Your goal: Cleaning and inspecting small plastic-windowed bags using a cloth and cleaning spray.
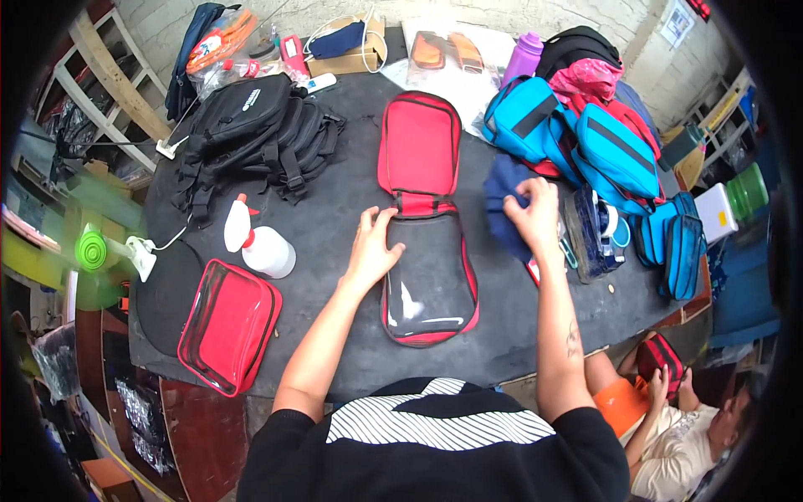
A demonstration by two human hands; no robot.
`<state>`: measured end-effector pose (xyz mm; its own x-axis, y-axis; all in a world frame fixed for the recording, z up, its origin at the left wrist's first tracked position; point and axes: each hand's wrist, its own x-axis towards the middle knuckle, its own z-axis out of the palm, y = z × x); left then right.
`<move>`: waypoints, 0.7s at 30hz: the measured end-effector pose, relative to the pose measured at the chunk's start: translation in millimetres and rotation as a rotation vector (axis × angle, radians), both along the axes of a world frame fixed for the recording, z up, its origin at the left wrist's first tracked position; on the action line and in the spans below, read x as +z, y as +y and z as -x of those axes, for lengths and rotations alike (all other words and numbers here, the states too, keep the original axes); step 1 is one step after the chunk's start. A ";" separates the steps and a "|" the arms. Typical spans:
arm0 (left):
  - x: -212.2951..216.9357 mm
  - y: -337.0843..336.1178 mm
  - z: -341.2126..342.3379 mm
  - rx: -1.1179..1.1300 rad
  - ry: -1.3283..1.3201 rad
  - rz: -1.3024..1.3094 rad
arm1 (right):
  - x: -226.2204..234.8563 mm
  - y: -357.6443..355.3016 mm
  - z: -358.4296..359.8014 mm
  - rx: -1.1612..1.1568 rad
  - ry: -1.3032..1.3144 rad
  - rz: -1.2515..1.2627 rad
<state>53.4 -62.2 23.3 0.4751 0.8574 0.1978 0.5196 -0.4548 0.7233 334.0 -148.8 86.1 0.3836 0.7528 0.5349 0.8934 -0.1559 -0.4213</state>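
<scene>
While my left hand (370,247) rests open, thumb and fingers apart, on the unfolded red fabric case with a clear plastic window (431,251), my right hand (537,219) grips a crumpled navy-blue cloth (500,205) just right of that case. It lies flat on the black worktop (335,226), directly before me. I judge the step to be steadying it for a wipe; the next move would call for carrying the cloth left onto the window. Left of the case stands a white plastic spray bottle with a red-and-white trigger (272,253).
</scene>
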 end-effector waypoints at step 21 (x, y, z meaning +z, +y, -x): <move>-51.1 11.1 -19.1 0.037 -0.181 -0.287 | -97.0 -17.6 140.0 0.313 -0.187 0.489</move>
